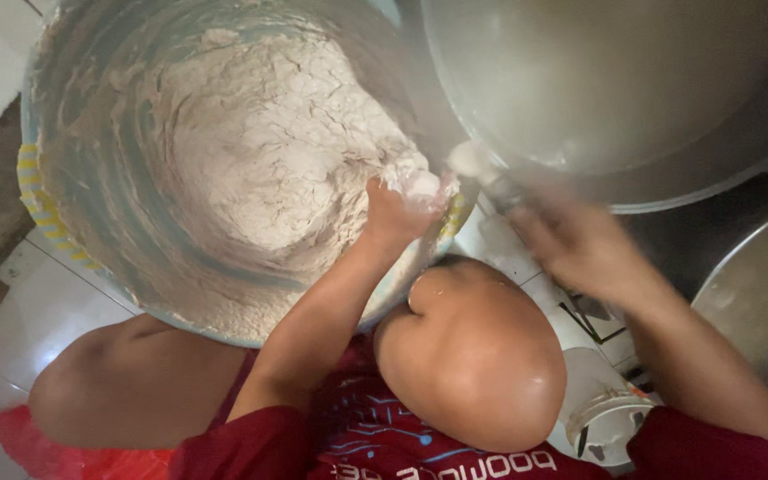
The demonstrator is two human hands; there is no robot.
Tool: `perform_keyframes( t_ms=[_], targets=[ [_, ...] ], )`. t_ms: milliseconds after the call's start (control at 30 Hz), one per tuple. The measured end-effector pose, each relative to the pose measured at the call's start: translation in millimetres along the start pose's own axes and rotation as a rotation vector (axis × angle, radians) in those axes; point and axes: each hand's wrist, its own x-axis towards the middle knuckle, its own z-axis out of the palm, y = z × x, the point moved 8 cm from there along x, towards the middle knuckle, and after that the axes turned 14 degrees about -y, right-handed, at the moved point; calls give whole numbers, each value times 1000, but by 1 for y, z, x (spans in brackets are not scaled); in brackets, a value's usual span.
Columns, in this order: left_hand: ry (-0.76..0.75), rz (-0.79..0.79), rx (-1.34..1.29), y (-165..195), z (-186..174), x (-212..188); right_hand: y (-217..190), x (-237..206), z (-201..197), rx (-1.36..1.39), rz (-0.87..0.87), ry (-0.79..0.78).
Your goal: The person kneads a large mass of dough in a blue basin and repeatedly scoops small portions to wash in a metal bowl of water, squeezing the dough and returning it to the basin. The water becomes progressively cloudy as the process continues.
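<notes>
The right hand (580, 244) is motion-blurred, its grip unreadable. Above it, the large steel bowl (615, 89) runs off the frame's top. The left hand's (397, 209) fingertips are caked in pale flour dough (268, 142).

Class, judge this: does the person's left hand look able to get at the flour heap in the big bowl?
Probably yes: the left hand is already inside the bowl's rim, touching the flour heap, with nothing between them.

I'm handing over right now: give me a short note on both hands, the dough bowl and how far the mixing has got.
Left hand: in the blue bowl, fingers closed on a floury clump at the near rim.
Right hand: blurred, at the edge of the tilted metal pan; grip unclear.
Flour mass: heaped in the bowl, crumbly and dry-looking, smears on the walls.
Done: flour is in and partly worked.
Left: it does not look like a smooth dough yet.
White tub stands by the right knee.
</notes>
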Motion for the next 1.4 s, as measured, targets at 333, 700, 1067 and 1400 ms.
perform_keyframes(
  t_ms=[333, 700, 1067, 1400],
  targets=[
    [-143, -220, 154, -22, -2, 24, -39, 11, 18, 309, -181, -245],
    [-392, -327, 378, -73, 27, 24, 61, 38, -65, -387, -73, 205],
    [0, -65, -147, 16, -29, 25, -48, -6, -8, -111, -370, 118],
    [-275, -292, 152, -34, -14, 37, -60, 21, 3, 25, -241, -163]
  ],
)
